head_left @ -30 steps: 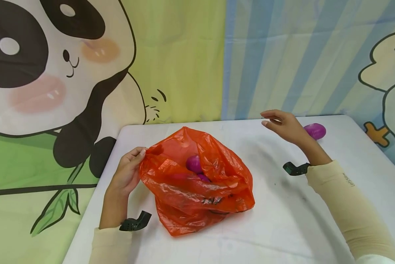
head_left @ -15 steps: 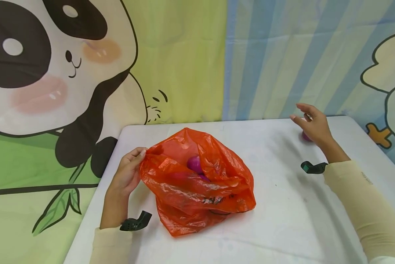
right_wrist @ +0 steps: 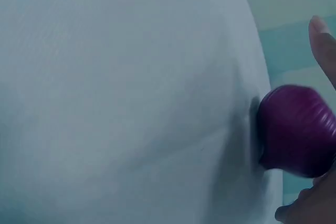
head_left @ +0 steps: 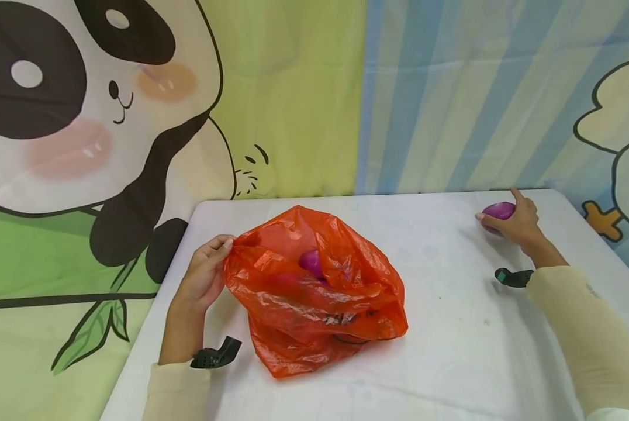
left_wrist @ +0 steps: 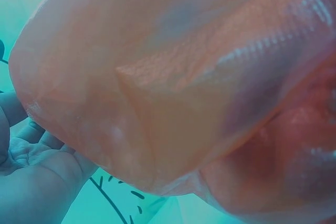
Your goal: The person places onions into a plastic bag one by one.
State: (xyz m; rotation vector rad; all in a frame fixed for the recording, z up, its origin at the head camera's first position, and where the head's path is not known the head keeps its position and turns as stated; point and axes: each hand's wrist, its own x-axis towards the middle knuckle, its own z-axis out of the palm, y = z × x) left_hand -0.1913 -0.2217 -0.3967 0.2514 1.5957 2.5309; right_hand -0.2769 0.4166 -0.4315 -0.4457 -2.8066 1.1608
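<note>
In the head view my left hand [head_left: 201,275] pinches the left rim of a red plastic bag [head_left: 325,327] between thumb and fingers. The bag's mouth gapes, and a purple-red onion [head_left: 311,263] shows inside; other contents are mostly hidden by the film. At the table's far right, my right hand [head_left: 522,225] is spread around another red onion [head_left: 498,210]. Its thumb lies in front of the onion and a finger points up, clear of the skin. The right wrist view has this onion [right_wrist: 296,129] between the spread digits. Red film [left_wrist: 157,103] fills most of the left wrist view.
A white-covered table [head_left: 441,351] carries everything. Directly behind its far edge hangs a printed cloth backdrop [head_left: 293,99] with a panda and stripes. Dark wrist cameras [head_left: 217,354] sit on both forearms.
My right hand has moved rightward across the far part of the table and come down around the onion there. My left hand keeps its place at the bag's rim.
</note>
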